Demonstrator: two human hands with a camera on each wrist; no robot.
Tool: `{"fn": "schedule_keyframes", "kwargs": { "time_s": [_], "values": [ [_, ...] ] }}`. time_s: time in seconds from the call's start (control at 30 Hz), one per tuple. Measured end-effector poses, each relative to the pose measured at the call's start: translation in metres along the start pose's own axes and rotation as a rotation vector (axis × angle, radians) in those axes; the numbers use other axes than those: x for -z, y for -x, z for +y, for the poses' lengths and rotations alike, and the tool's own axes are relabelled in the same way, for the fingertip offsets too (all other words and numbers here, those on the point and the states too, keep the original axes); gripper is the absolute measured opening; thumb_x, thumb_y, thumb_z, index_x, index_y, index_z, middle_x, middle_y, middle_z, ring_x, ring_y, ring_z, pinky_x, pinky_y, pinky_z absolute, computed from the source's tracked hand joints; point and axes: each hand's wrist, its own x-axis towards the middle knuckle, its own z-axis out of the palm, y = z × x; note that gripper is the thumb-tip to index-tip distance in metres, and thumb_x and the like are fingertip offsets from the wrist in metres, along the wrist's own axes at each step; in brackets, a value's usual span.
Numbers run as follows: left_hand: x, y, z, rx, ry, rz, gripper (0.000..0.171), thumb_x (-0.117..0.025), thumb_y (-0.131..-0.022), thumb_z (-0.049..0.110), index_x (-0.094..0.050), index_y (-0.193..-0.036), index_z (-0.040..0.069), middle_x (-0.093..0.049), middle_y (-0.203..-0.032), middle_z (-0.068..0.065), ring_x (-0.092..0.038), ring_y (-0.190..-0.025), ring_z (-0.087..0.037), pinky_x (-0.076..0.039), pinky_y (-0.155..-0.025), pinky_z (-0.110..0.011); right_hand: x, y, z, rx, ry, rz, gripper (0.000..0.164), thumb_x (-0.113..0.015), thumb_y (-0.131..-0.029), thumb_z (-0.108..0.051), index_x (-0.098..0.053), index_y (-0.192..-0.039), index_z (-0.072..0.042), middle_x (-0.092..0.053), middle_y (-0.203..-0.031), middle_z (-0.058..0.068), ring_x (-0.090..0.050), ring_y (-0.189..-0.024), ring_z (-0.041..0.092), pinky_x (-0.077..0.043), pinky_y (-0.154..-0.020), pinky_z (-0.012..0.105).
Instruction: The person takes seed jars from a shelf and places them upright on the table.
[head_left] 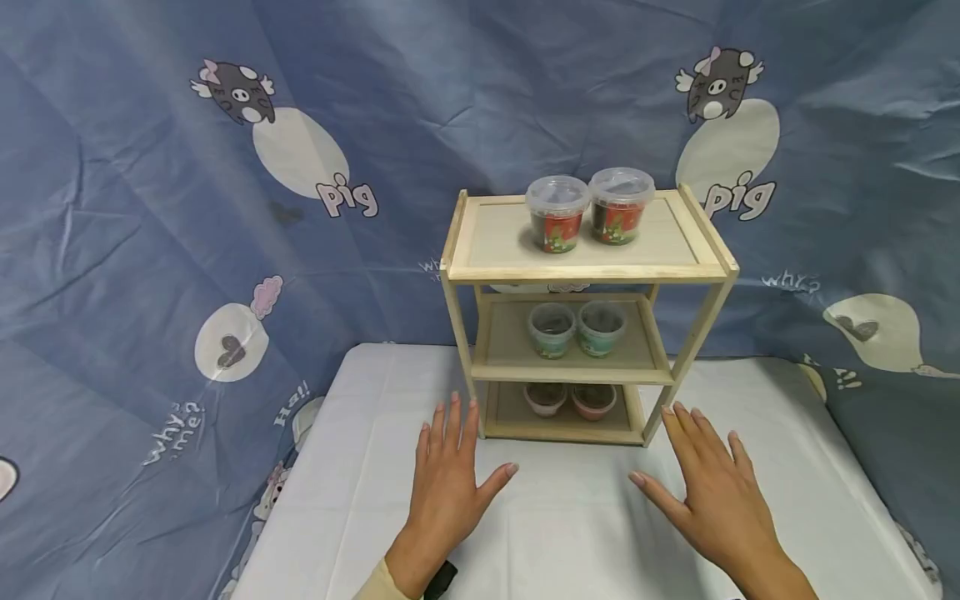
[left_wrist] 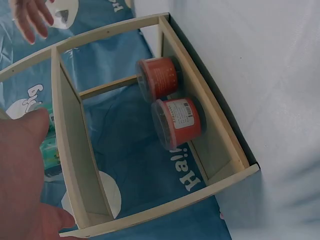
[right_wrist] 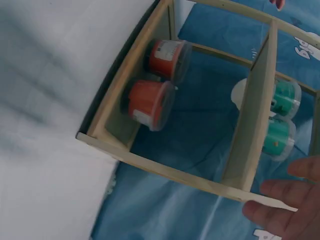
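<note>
My left hand (head_left: 446, 483) hovers in front of the shelf's left leg, fingers extended and thumb spread, with nothing in it. On the other side, my right hand (head_left: 712, 492) has straight fingers close to the right leg and is also free of any object. Between and beyond them stands a three-tier wooden shelf (head_left: 487, 242). Two lidded plastic cups with red labels, one (head_left: 557, 218) left of the other (head_left: 621, 208), sit on its top. The middle tier bears two green-banded cups (head_left: 552, 333). On the lowest tier are two reddish cups (left_wrist: 182, 117), their labels showing in the left wrist view.
A white-covered table (head_left: 555, 533) supports the shelf. Behind it and along both sides hangs a blue cloth (head_left: 420, 125) with cartoon pig prints. The shelf's side posts and tier edges frame the cups. A dark band (head_left: 440, 579) is at my left wrist.
</note>
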Motion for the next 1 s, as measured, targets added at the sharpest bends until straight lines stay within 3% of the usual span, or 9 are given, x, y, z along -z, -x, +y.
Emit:
{"fn": "schedule_keyframes", "kwargs": {
  "time_s": [0.13,0.23,0.37,0.57,0.73,0.93,1.0],
  "values": [
    [-0.001,0.001,-0.001,0.009,0.000,-0.009,0.094,-0.043,-0.086,0.075,-0.017,-0.155,0.017,-0.018,-0.158,-0.015,-0.014,-0.145,-0.033,-0.013,-0.112,-0.055,0.009,-0.004,-0.001,0.061,-0.054,0.107,0.088,-0.072,-0.080,-0.054,-0.034,-0.150,-0.016,-0.047,-0.142,0.015,-0.044,-0.128,0.035,-0.028,-0.104,0.053],
    [-0.001,0.000,-0.001,0.011,0.000,-0.006,0.094,-0.043,-0.086,0.075,-0.018,-0.155,0.016,-0.018,-0.158,-0.015,-0.015,-0.145,-0.034,-0.013,-0.111,-0.055,0.020,-0.009,-0.001,0.114,-0.085,0.199,0.085,-0.078,-0.075,-0.045,-0.041,-0.147,-0.019,-0.055,-0.135,0.012,-0.054,-0.117,0.034,-0.039,-0.093,0.049],
    [0.001,-0.002,0.001,-0.002,0.006,0.006,0.097,-0.043,-0.086,0.075,-0.018,-0.154,0.010,-0.016,-0.159,-0.015,-0.015,-0.145,-0.033,-0.012,-0.112,-0.055,0.034,-0.014,0.000,0.136,-0.098,0.260,0.082,-0.080,-0.073,-0.041,-0.045,-0.145,-0.021,-0.058,-0.133,0.008,-0.057,-0.114,0.031,-0.041,-0.090,0.046],
    [0.004,-0.007,0.004,0.000,0.014,0.016,0.104,-0.043,-0.086,0.075,-0.015,-0.152,-0.002,-0.014,-0.158,-0.017,-0.015,-0.145,-0.031,-0.011,-0.113,-0.052,0.048,-0.017,0.001,0.130,-0.105,0.311,0.083,-0.083,-0.069,-0.039,-0.051,-0.140,-0.014,-0.060,-0.129,0.011,-0.057,-0.112,0.029,-0.042,-0.084,0.042],
    [0.005,-0.008,0.006,0.021,0.042,-0.004,0.104,-0.042,-0.087,0.074,-0.013,-0.151,-0.003,-0.013,-0.158,-0.019,-0.009,-0.146,-0.027,-0.010,-0.114,-0.048,0.056,-0.020,0.000,0.153,-0.116,0.351,0.082,-0.084,-0.068,-0.039,-0.053,-0.138,-0.012,-0.060,-0.128,0.011,-0.060,-0.102,0.024,-0.043,-0.079,0.032],
    [0.006,-0.010,0.004,0.055,0.111,-0.044,0.104,-0.040,-0.088,0.074,-0.009,-0.151,-0.002,-0.011,-0.158,-0.019,-0.007,-0.146,-0.024,-0.015,-0.114,-0.045,0.060,-0.022,0.002,0.161,-0.133,0.343,0.077,-0.085,-0.068,-0.032,-0.055,-0.137,-0.012,-0.061,-0.127,0.010,-0.060,-0.104,0.024,-0.038,-0.086,0.013],
    [0.005,-0.011,0.004,0.064,0.142,-0.056,0.104,-0.040,-0.088,0.074,-0.008,-0.152,-0.002,-0.011,-0.158,-0.019,-0.010,-0.146,-0.025,-0.019,-0.113,-0.046,0.060,-0.021,0.002,0.156,-0.134,0.329,0.077,-0.085,-0.069,-0.031,-0.055,-0.137,-0.012,-0.061,-0.127,0.010,-0.059,-0.109,0.026,-0.035,-0.089,0.012]
  ]
}}
